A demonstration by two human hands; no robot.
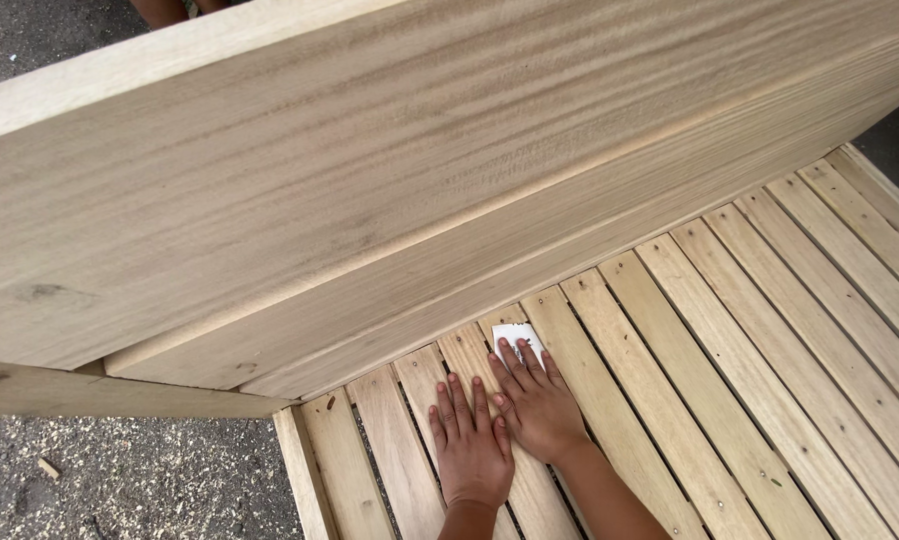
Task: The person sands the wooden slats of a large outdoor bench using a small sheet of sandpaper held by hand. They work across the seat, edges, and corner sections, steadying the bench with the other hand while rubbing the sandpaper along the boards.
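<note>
My left hand lies flat, palm down, on a pale wooden slat of a slatted bed base, fingers together and pointing toward the headboard. Just to its right, my right hand presses flat on a small white piece of sandpaper, whose top edge pokes out beyond the fingertips. The paper lies on a slat close to where the slats meet the tall bare wooden headboard panel. The two hands touch side by side.
The slats run on to the right and toward me, with narrow gaps between them. A side rail borders the slats at left. Beyond it is grey ground strewn with sawdust. A person's legs show at the top left edge.
</note>
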